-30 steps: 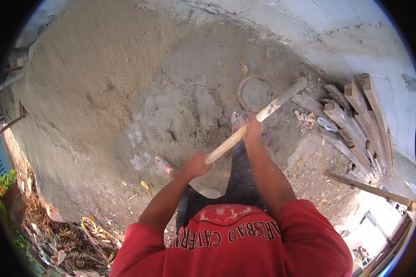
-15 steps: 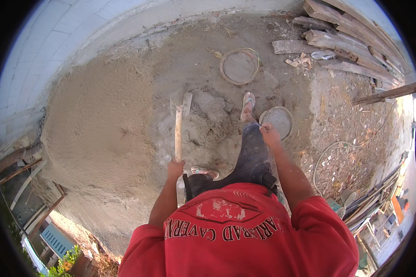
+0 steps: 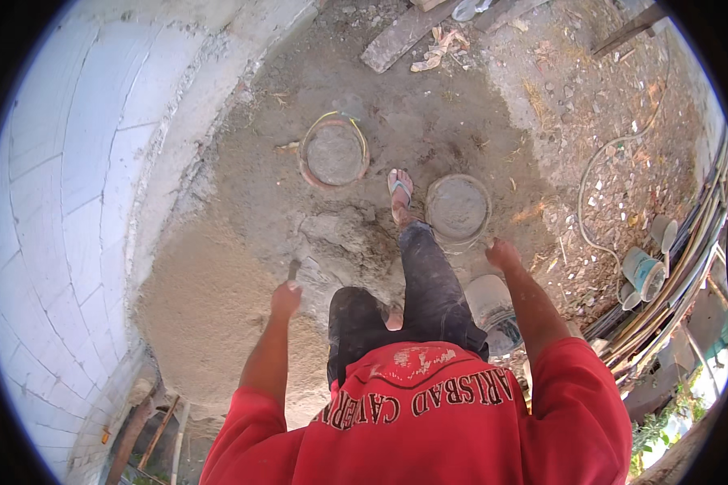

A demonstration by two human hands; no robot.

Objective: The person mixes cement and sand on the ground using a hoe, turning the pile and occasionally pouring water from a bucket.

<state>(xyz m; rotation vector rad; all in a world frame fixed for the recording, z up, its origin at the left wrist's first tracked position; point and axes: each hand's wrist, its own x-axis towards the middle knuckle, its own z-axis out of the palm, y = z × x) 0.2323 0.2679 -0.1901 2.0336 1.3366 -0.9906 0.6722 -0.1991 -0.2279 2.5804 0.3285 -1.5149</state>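
My left hand (image 3: 285, 299) is closed around the handle of a shovel (image 3: 294, 268). Only a short piece of it shows above the fist, and its blade cannot be made out. Just beyond lies a heap of wet grey mortar (image 3: 348, 234). My right hand (image 3: 504, 255), fingers curled with nothing visible in them, hovers beside a round tub filled with grey mix (image 3: 459, 208). A second round tub (image 3: 334, 153), also filled, sits farther off to the left. My sandaled foot (image 3: 400, 187) is planted between the two tubs.
A sand pile (image 3: 202, 299) spreads at left, below a pale block wall (image 3: 81, 162). Whitish buckets (image 3: 487, 297) stand near my right leg. At right are a hose (image 3: 582, 194), another bucket (image 3: 643, 271) and bundled poles (image 3: 687, 283). A board (image 3: 404, 40) lies at the far side.
My view has turned to the right. The right hand has come off the trouser leg and moved outward. The shovel's blade and long wooden handle, plain before, now show only as a stub.
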